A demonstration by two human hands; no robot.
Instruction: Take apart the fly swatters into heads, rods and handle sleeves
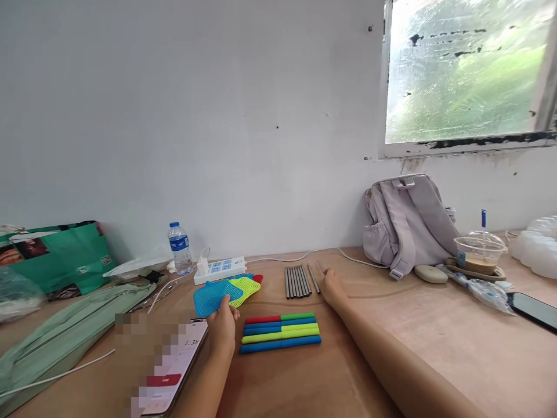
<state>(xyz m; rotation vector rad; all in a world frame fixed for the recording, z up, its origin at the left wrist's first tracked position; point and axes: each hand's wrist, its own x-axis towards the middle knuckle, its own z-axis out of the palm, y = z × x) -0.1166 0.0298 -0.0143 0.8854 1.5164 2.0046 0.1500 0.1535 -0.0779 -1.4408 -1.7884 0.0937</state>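
My left hand [223,322] is closed on a blue mesh fly swatter head [211,299], pinching its near edge. A yellow-green mesh head [246,288] lies just beyond it, with a bit of red [258,278] showing behind. My right hand [333,287] is closed around a thin grey rod [321,266], whose far end sticks out past the fingers. To its left are a single grey rod [314,279] and a side-by-side row of several grey rods [297,283]. Between my forearms lie several coloured plastic tubes [281,344] in red, green, blue and yellow-green, stacked in rows.
A white power strip [221,269] and a water bottle [179,248] stand near the wall. On the left are a phone [174,371], a green pouch [73,334] and a green bag [65,255]. Rightward sit a backpack [404,220], a drink cup [480,251] and another phone [534,309].
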